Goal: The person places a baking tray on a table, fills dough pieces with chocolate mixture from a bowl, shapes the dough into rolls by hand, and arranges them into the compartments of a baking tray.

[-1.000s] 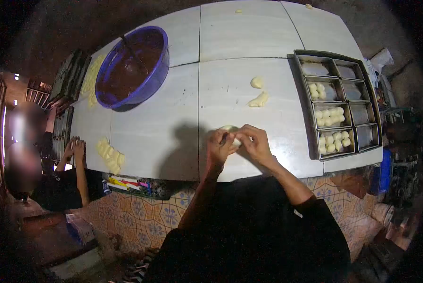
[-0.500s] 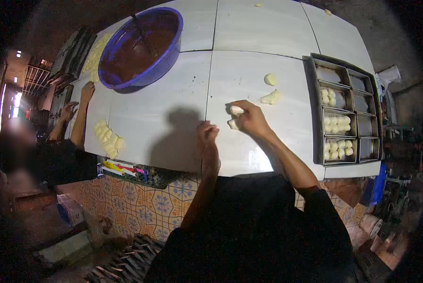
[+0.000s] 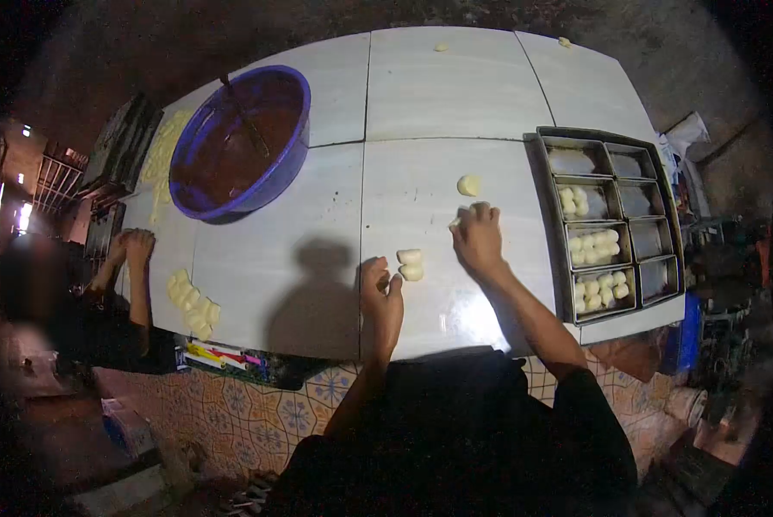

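Two smooth pale dough pieces lie one against the other on the white tiled table. My left hand is just left of them, thumb and fingers apart, holding nothing. Farther forward and to the right, my right hand has its fingers curled down over an irregular piece of dough. Only a small edge of that piece shows; the hand hides the rest. A single round dough ball rests just beyond my right fingertips.
At right stands a metal multi-compartment baking pan, with dough balls in several compartments. A purple basin of brown mixture stands at left, near a dough cluster and a co-worker's hands. More dough lies behind the basin.
My right hand has left the two dough pieces and moved forward onto the irregular piece. My left hand is now beside the pair. The view has tilted up; the co-worker's hands have come together.
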Demonstrator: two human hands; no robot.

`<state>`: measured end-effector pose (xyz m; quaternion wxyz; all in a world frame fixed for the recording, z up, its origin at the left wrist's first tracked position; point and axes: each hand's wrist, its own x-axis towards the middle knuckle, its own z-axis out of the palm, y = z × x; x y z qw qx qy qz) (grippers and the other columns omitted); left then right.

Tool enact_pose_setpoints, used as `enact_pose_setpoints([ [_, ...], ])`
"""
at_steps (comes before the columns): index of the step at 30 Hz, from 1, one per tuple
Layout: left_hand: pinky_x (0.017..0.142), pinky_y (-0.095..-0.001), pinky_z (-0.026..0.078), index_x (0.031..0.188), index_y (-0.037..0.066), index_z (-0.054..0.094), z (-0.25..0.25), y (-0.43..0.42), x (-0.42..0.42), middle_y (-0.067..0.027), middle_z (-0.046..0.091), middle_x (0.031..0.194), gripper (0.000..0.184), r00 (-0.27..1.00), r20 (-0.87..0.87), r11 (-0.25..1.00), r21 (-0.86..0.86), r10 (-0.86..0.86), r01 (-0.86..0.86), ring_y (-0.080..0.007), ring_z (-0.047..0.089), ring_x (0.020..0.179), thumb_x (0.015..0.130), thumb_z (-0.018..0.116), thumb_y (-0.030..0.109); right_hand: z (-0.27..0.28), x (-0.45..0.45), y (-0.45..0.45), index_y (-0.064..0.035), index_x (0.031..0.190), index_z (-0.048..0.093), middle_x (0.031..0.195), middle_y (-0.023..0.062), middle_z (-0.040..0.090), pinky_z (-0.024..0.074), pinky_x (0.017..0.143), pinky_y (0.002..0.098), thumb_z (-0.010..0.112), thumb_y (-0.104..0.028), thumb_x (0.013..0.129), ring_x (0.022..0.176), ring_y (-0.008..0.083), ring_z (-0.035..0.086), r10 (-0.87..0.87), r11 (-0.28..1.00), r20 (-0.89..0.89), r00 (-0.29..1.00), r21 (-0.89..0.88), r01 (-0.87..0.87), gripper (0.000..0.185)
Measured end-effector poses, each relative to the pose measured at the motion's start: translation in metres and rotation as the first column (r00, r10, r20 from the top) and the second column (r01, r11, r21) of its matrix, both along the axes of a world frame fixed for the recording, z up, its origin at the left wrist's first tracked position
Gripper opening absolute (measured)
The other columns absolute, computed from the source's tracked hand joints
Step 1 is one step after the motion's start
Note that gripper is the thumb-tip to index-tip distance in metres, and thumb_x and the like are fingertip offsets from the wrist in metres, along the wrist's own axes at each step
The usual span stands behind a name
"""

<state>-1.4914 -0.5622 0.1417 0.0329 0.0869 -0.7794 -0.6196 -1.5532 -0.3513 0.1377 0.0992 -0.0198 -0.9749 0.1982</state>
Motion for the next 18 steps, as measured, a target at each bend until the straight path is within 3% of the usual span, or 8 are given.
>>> enact_pose_setpoints([
  [3,0.088,-0.0315,0.046,0.117,-0.002,0.054,0.024,0.001,-0.001,-0.0111,0.058,0.109,0.027,0.984,-0.14,0.992,0.049,-0.112,0.12,-0.0201,0.055,0.104,0.09,0.055,0.004,0.008,0.008,-0.013,-0.0014,0.101,0.061,0.114,0.0198,0.051,0.0462,0.086,0.0425,0.062,-0.012,0.08,0.104,0.0358,0.052,0.117,0.913,0.094,0.989,-0.401,-0.07,0.024],
  [6,0.091,-0.0314,0.046,0.112,-0.006,0.056,0.038,0.002,-0.004,-0.0119,0.059,0.109,0.022,0.993,-0.036,0.959,0.256,-0.112,0.117,-0.019,0.057,0.1,0.091,0.051,0.001,0.055,0.022,-0.043,0.0001,0.103,0.064,0.123,0.012,0.043,0.0488,0.088,0.0338,0.067,-0.013,0.081,0.108,0.0254,0.053,0.316,0.496,0.032,0.948,-0.858,-0.136,0.026],
  [8,0.089,-0.0288,0.046,0.117,-0.005,0.055,0.053,0.008,0.001,-0.0118,0.061,0.106,0.027,0.997,-0.02,0.895,0.44,-0.07,0.071,-0.016,0.056,0.098,0.096,0.048,0.01,0.092,0.035,-0.059,0.0002,0.109,0.065,0.123,0.0094,0.043,0.0489,0.086,0.0294,0.068,-0.011,0.081,0.105,0.0211,0.054,0.428,0.356,-0.07,0.901,-0.903,-0.239,0.03],
  [10,0.073,-0.0209,0.042,0.115,-0.003,0.059,0.066,0.005,0.004,0.0001,0.061,0.092,0.027,0.996,-0.052,0.951,0.298,-0.066,0.078,-0.0056,0.052,0.083,0.093,0.055,0.013,0.091,0.042,-0.077,0.0001,0.106,0.066,0.113,0.0101,0.05,0.0492,0.079,0.0285,0.068,-0.013,0.081,0.098,0.0196,0.056,0.372,0.44,-0.072,0.925,-0.864,-0.244,0.028],
  [13,0.065,-0.0219,0.045,0.099,-0.003,0.067,0.077,-0.001,0.005,0.0004,0.065,0.081,0.018,0.999,-0.051,0.998,0.07,-0.001,0.005,-0.0053,0.055,0.072,0.09,0.06,0.012,0.085,0.046,-0.094,0.002,0.089,0.067,0.099,0.0109,0.054,0.0462,0.071,0.0273,0.061,-0.013,0.086,0.092,0.0164,0.054,0.231,0.449,-0.081,0.97,-0.875,-0.18,0.016],
  [14,0.064,-0.0217,0.046,0.097,-0.003,0.067,0.075,0.002,0.001,-0.002,0.066,0.078,0.017,0.999,-0.033,0.952,0.305,0.03,-0.019,-0.0063,0.057,0.072,0.088,0.064,0.011,0.079,0.039,-0.093,0.0029,0.096,0.062,0.101,0.0101,0.053,0.0466,0.077,0.0281,0.056,-0.013,0.09,0.095,0.0167,0.054,0.298,0.467,-0.128,0.946,-0.845,-0.261,0.018],
  [17,0.065,-0.0216,0.047,0.093,-0.003,0.067,0.082,-0.001,-0.008,-0.0051,0.066,0.078,0.015,1.0,0.028,0.964,0.268,-0.014,0.006,-0.0094,0.06,0.072,0.085,0.067,0.01,0.106,0.026,-0.098,0.0024,0.119,0.044,0.108,0.0107,0.053,0.044,0.091,0.0327,0.048,-0.02,0.096,0.104,0.0212,0.054,0.292,-0.068,-0.16,0.943,-0.987,-0.147,0.032],
  [18,0.065,-0.0215,0.047,0.093,-0.002,0.067,0.082,0.0,-0.009,-0.0057,0.066,0.079,0.014,0.996,0.055,0.936,0.349,-0.064,0.041,-0.0109,0.06,0.072,0.086,0.066,0.01,0.115,0.021,-0.095,0.0028,0.113,0.051,0.113,0.0128,0.053,0.0416,0.094,0.0356,0.052,-0.031,0.094,0.108,0.0246,0.051,0.35,0.433,-0.145,0.925,-0.851,-0.298,0.038],
])
